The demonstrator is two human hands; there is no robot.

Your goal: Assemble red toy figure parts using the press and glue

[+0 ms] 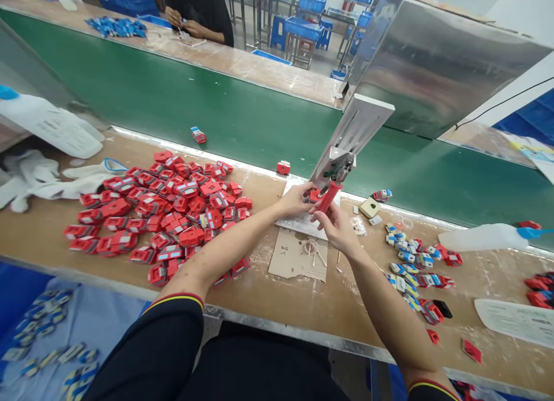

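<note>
My left hand [298, 199] is at the base of a metal toggle press [341, 153], its fingers closed round a small red part [315, 195]. Just to the right, my right hand [332, 219] has its fingers at the press's red handle [330, 197], which points down toward me. Under both hands lies a pale metal base plate [298, 223]. A piece of cardboard [296, 255] with cotton swabs and a ring sits in front of the plate.
Left of my arms spreads a large heap of red toy parts [173, 205]. Blue, white and yellow parts [407, 257] lie at right, near a white bottle [480, 238]. Behind runs a green belt [251, 124]. Across it, a person's hands [186, 25] hold something small.
</note>
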